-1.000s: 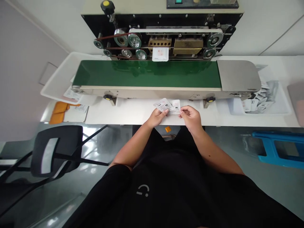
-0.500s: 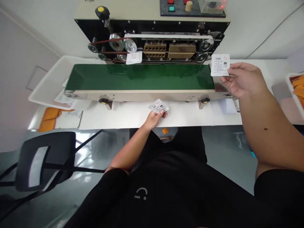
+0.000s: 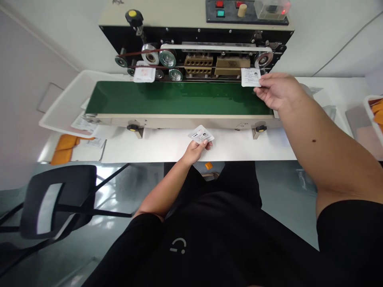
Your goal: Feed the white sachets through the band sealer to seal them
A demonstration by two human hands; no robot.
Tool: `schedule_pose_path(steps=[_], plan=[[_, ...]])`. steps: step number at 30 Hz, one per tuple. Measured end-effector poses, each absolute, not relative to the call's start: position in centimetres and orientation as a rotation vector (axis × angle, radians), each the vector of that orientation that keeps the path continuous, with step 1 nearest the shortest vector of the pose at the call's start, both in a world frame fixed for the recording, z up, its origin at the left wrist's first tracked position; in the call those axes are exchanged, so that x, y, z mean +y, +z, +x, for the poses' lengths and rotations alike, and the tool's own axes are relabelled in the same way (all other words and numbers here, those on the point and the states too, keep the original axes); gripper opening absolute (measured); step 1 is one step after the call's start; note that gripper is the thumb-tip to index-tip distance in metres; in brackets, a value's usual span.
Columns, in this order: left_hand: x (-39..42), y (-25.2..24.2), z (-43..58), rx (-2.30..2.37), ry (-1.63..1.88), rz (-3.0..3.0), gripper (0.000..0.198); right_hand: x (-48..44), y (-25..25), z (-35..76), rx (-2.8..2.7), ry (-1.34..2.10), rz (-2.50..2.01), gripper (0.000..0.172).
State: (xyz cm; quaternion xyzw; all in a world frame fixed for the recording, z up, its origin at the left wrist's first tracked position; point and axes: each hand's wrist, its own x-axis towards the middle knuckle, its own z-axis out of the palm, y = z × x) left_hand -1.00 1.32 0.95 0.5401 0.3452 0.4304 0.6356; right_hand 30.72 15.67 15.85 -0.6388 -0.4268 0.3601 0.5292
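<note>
Between the thumb and fingers of my right hand [image 3: 277,89] is a small white printed sachet [image 3: 250,77]. Its upper edge lies at the right end of the sealing machine [image 3: 233,63], just under the right-hand wheels. My left hand [image 3: 196,151] is closed on another white printed sachet [image 3: 201,134], low in front of the machine, over the table edge. A third sachet [image 3: 144,74], with red print, hangs at the machine's left rollers above the green conveyor belt [image 3: 179,97], apart from both hands.
A white bin [image 3: 62,115] with printed sachets stands left of the belt. Orange packets [image 3: 63,148] lie in front of it, and more orange packets [image 3: 378,115] fill a container at far right. Switches [image 3: 220,13] sit on top. A black chair [image 3: 56,201] is at lower left.
My right hand has moved left with its sachet, bringing it to the machine's right end. The red-printed sachet has travelled left along the rollers. My left hand stays nearly still.
</note>
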Motion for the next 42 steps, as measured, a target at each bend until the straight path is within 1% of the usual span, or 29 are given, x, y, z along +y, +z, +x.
schedule_pose_path(steps=[3,7,9,11,13,18,20,22,24,28,32,36,38,42], plan=[[1.3,1.0,-1.0,0.779,0.983,1.235,0.047,15.2,16.8,28.4,-0.779,1.123,-1.587,0.014],[1.4,1.1,-1.0,0.777,0.968,1.246,0.049,11.2,17.3,26.0,-0.749,1.019,-1.437,0.003],[1.4,1.0,-1.1,0.795,0.953,1.273,0.050,7.8,16.3,24.6,-0.834,0.965,-1.306,0.010],[1.5,0.8,-1.2,0.803,0.944,1.287,0.051,4.1,14.5,22.9,-0.950,1.019,-1.241,0.023],[1.5,0.5,-1.3,0.795,0.943,1.284,0.050,0.9,11.9,20.8,-1.009,1.100,-1.260,0.031],[1.2,-0.2,-1.4,0.838,0.918,1.329,0.049,-3.1,5.7,16.4,-0.957,1.361,-1.355,0.036],[1.1,-0.4,-1.4,0.860,0.908,1.386,0.048,-3.5,4.4,15.8,-0.936,1.371,-1.370,0.039],[1.0,-0.5,-1.3,0.846,0.903,1.454,0.046,-3.8,4.3,16.0,-0.966,1.310,-1.392,0.041],[1.0,-0.4,-1.3,0.809,0.897,1.517,0.044,-3.8,5.0,16.8,-1.059,1.237,-1.404,0.041],[1.0,0.1,-1.3,0.701,0.852,1.584,0.043,-3.0,8.4,20.3,-1.200,1.070,-1.379,0.030],[0.8,0.8,-1.4,0.666,0.843,1.587,0.040,0.3,13.0,26.1,-0.944,0.904,-1.347,0.022],[0.6,1.0,-1.5,0.683,0.862,1.610,0.041,4.8,16.7,31.9,-0.803,0.792,-1.429,0.013],[0.6,1.0,-1.5,0.684,0.864,1.628,0.041,6.6,17.7,33.8,-0.752,0.777,-1.491,0.013],[0.6,1.0,-1.5,0.673,0.867,1.633,0.040,9.1,18.2,34.9,-0.680,0.827,-1.549,0.021]])
